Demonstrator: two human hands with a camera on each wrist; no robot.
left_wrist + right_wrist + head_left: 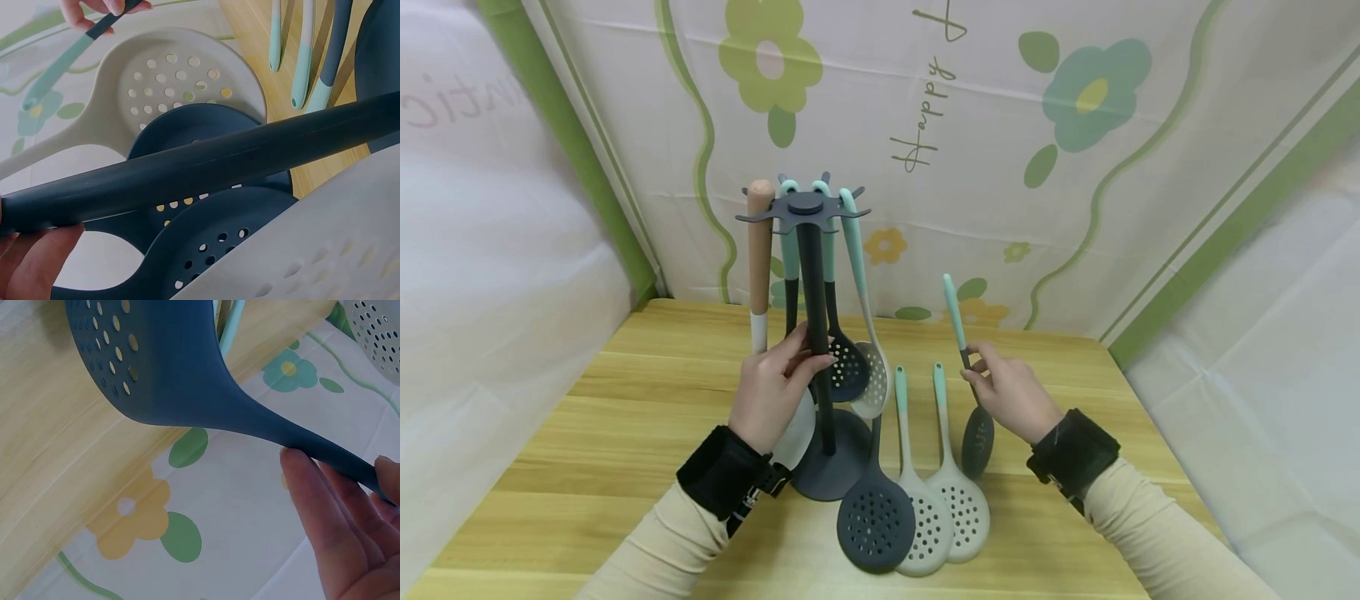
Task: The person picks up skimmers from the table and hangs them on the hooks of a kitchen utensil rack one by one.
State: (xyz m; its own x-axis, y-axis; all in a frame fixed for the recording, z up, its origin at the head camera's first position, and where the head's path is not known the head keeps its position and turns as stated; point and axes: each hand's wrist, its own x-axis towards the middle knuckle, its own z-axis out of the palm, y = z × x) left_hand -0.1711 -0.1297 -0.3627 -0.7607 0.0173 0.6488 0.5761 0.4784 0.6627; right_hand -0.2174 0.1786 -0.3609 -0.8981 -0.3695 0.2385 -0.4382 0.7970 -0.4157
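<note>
My left hand (772,396) grips the black pole (812,283) of a utensil stand, thumb and fingers around it below mid-height. In my right hand (1013,398) a dark skimmer (978,443) with a mint handle is pinched by its shaft, head down, right of the stand. The right wrist view shows its perforated dark head (156,369) close up. From the stand's top ring (805,204) hang a dark skimmer (847,379), a light skimmer (876,387) and a utensil with a brown handle (760,250). My left hand partly hides other hanging pieces.
On the wooden table (662,433), a dark skimmer (876,525) and two pale skimmers (929,542) lie overlapping before the stand's round base (850,467), mint handles pointing away. A flower-printed cloth (977,208) rises behind the table; white cloth hangs at both sides.
</note>
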